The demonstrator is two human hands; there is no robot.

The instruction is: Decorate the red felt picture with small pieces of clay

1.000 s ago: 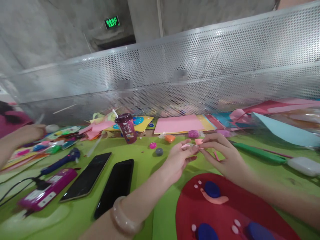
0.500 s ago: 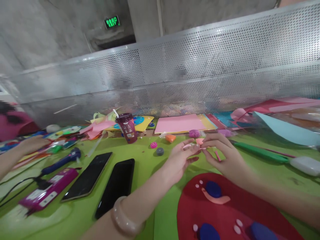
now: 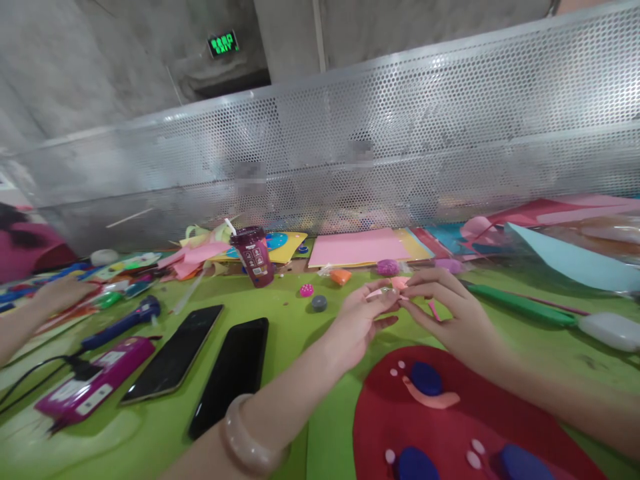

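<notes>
My left hand (image 3: 357, 320), a pale bangle on its wrist, pinches a small pale pink piece (image 3: 379, 293) that looks like soft clay; the fingers partly hide it. Against it, the thumb and fingertips of my right hand (image 3: 457, 313) come together at the same spot, and whatever they grip is too small to name. Peach-pink clay (image 3: 399, 283) shows just behind the fingertips. Below the hands lies a dark red rounded sheet (image 3: 450, 427) bearing blue discs (image 3: 427, 379), small pink dots and a curved peach strip (image 3: 431, 395).
Two phones (image 3: 233, 373), a purple power strip (image 3: 95, 383) and a blue glue gun (image 3: 123, 327) lie left. A drink cup (image 3: 254, 259) stands behind, near a perforated metal panel (image 3: 325, 167). Green-handled scissors (image 3: 523, 305) lie right. Another person's hand (image 3: 63, 293) reaches in far left.
My fingers have shifted only slightly around the small pink piece. The other person's hand at the far left has moved a little.
</notes>
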